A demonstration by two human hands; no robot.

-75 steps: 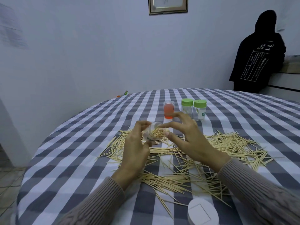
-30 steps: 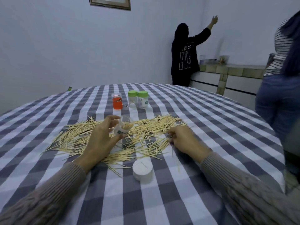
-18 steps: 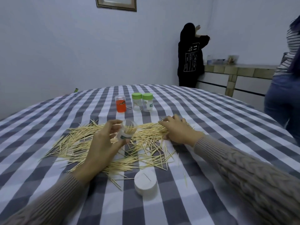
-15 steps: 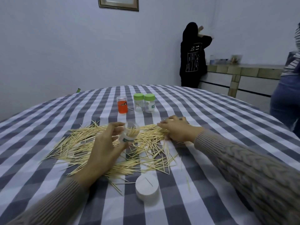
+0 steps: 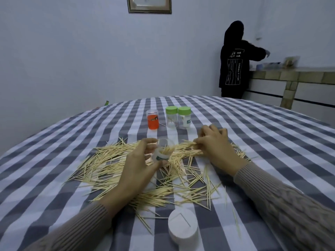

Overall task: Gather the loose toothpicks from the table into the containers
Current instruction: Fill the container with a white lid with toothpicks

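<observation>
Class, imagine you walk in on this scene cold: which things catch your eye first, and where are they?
First, the heap of toothpicks strewn across the middle of the checked tablecloth. Next, the left hand holding a small clear jar tilted over the heap, while the right hand pinches toothpicks beside it. Behind stand an orange jar and two green-lidded jars.

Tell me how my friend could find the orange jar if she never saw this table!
Look at the round table with the grey and white checked cloth. Past the big heap of toothpicks, three little jars stand in a row. The orange jar is the leftmost one; it is bright orange with a clear top, while its two neighbours are clear with green lids.
</observation>
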